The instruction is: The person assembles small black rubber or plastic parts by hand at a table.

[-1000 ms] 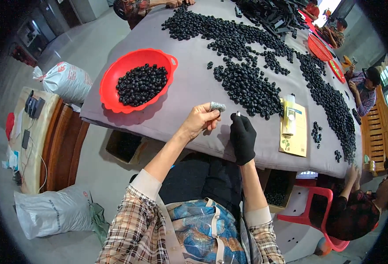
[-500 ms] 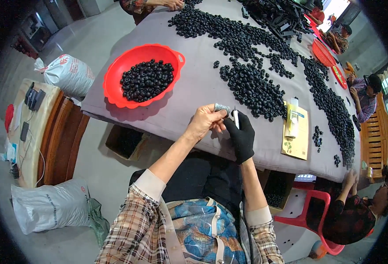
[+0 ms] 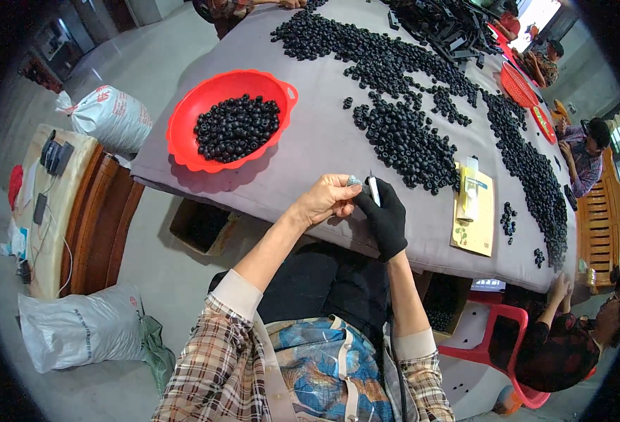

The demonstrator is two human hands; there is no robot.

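My left hand point(image 3: 322, 200) is bare and closed in a pinch at the table's near edge, with a silvery wrap point(image 3: 353, 181) round one fingertip. Whatever sits between its fingers is hidden. Right beside it, my right hand point(image 3: 386, 224), in a black glove, grips a small white-handled knife point(image 3: 374, 191) whose tip points away from me. Beyond the hands lies a heap of small round black pieces with holes point(image 3: 408, 144). To the left stands a red bowl point(image 3: 183, 116) holding more such black pieces point(image 3: 238, 128).
A yellow card point(image 3: 480, 232) with a clear bottle-like item point(image 3: 469, 193) lies on the grey table cloth point(image 3: 310, 105). Long black parts point(image 3: 450, 32) pile at the back. Open boxes point(image 3: 201, 225) stand under the table. Co-workers point(image 3: 559, 337) sit along the right; a red chair point(image 3: 496, 337) is nearby.
My left hand has dipped slightly, and its wrapped fingertip sits a little lower. The knife has tilted slightly in my right hand. At the far edge, another person's hand has shifted.
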